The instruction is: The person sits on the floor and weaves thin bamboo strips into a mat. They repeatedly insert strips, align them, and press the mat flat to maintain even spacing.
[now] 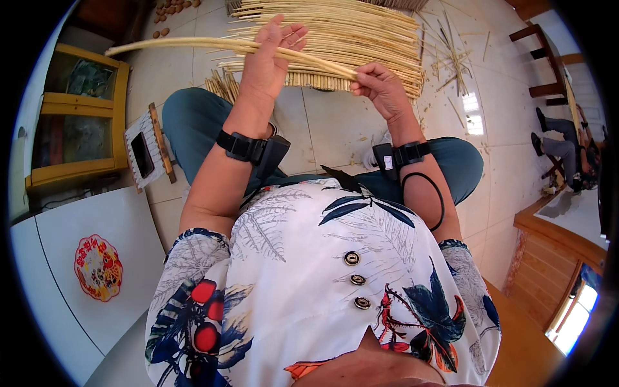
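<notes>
A few long, pale yellow plant stalks [316, 62] run side by side from the far left across to my right hand. My left hand [267, 61] holds them loosely in the crook of its thumb, its fingers partly stretched out. Their right end is pinched between the thumb and fingers of my right hand [383, 87]. Just beyond and below my hands lies a mat of similar stalks [361, 32] in close rows on the tiled floor. My wrists each carry a black strapped device.
Loose stalks [454, 61] lie scattered right of the mat. At left stand a yellow glass-fronted cabinet [77, 103], a small stool [157, 138] bearing a phone [142, 155], and a white appliance [97, 213]. Another person [567, 138] sits far right, near a wooden counter [548, 251].
</notes>
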Action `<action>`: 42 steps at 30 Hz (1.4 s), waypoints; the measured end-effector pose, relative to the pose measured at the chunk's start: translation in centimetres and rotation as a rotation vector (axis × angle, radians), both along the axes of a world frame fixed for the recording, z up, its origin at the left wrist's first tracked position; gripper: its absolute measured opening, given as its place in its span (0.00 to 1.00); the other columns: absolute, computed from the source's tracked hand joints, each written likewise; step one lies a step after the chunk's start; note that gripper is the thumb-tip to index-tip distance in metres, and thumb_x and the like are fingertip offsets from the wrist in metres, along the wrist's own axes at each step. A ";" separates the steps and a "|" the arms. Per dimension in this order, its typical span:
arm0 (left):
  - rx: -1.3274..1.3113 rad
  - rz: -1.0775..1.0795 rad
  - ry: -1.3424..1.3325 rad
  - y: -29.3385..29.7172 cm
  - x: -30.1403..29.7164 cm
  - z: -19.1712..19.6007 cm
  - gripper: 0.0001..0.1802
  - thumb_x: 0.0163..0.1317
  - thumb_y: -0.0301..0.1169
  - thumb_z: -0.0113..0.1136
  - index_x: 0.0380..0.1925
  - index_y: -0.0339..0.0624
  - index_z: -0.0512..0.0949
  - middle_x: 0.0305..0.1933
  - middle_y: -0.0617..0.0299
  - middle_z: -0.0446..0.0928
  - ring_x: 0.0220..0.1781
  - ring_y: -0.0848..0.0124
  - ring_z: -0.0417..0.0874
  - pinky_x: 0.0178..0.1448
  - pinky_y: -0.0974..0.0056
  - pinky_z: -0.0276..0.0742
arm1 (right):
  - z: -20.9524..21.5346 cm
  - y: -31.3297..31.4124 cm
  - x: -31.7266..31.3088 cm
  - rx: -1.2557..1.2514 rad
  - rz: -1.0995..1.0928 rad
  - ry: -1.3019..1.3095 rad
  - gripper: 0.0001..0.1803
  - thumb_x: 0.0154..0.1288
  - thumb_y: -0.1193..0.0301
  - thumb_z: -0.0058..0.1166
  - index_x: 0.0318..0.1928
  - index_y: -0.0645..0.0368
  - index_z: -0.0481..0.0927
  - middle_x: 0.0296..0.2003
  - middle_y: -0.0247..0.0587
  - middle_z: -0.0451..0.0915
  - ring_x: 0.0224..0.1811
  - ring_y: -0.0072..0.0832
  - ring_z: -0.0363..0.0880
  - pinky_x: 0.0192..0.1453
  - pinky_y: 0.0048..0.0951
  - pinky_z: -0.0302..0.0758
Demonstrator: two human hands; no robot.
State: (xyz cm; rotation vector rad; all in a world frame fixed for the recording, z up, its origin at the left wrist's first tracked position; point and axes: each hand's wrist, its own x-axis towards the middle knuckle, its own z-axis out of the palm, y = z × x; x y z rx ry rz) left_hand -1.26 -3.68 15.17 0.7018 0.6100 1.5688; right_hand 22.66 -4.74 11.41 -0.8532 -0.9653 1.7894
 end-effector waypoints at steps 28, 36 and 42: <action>-0.787 0.402 1.241 -13.9 -29.4 -18.6 0.16 0.62 0.42 0.52 0.29 0.40 0.72 0.19 0.63 0.69 0.16 0.72 0.67 0.18 0.64 0.62 | -0.7 4.2 15.5 -0.131 -0.634 0.016 0.09 0.63 0.72 0.48 0.39 0.66 0.74 0.32 0.41 0.78 0.33 0.24 0.77 0.36 0.22 0.76; -0.810 0.302 0.955 -14.3 -33.2 -22.0 0.20 0.62 0.45 0.50 0.37 0.37 0.74 0.25 0.60 0.73 0.21 0.72 0.70 0.20 0.65 0.61 | -2.5 4.1 18.5 -0.264 -0.876 0.173 0.08 0.63 0.73 0.48 0.39 0.66 0.73 0.29 0.42 0.78 0.28 0.25 0.77 0.28 0.21 0.75; -0.824 0.351 0.689 -13.3 -26.9 -16.0 0.14 0.61 0.33 0.47 0.41 0.37 0.75 0.28 0.62 0.75 0.22 0.72 0.72 0.24 0.68 0.64 | -2.7 3.2 17.5 -0.258 -0.862 0.082 0.08 0.62 0.74 0.47 0.37 0.67 0.74 0.29 0.43 0.78 0.27 0.25 0.76 0.29 0.21 0.75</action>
